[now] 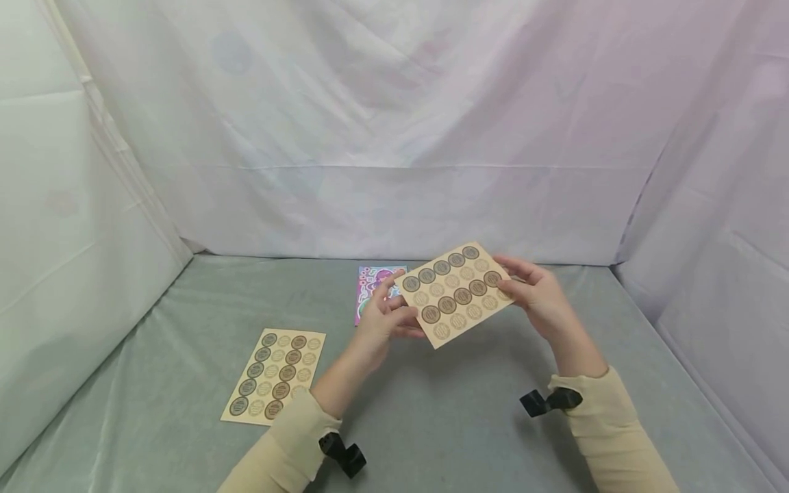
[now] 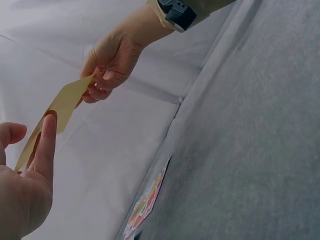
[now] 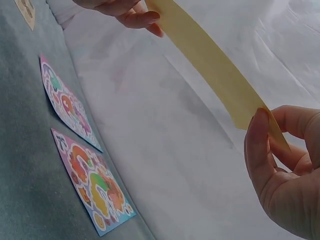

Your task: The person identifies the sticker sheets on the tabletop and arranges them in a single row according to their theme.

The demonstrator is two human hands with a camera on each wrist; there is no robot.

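Note:
A kraft-coloured sticker sheet with rows of round dark and pale seals is held up tilted above the table, printed face toward the head camera. My right hand pinches its right end, thumb on the printed face and fingers behind. At the opposite end, my left hand holds the sheet between thumb and fingers. The plain back of the sheet shows in the right wrist view, slightly bowed. A matching sticker sheet lies flat on the table left of my left forearm, which covers its lower right corner.
A colourful sticker sheet lies at the back of the grey table, partly behind my left hand. The right wrist view shows two colourful sheets, one beside another. White cloth hangs behind and at both sides.

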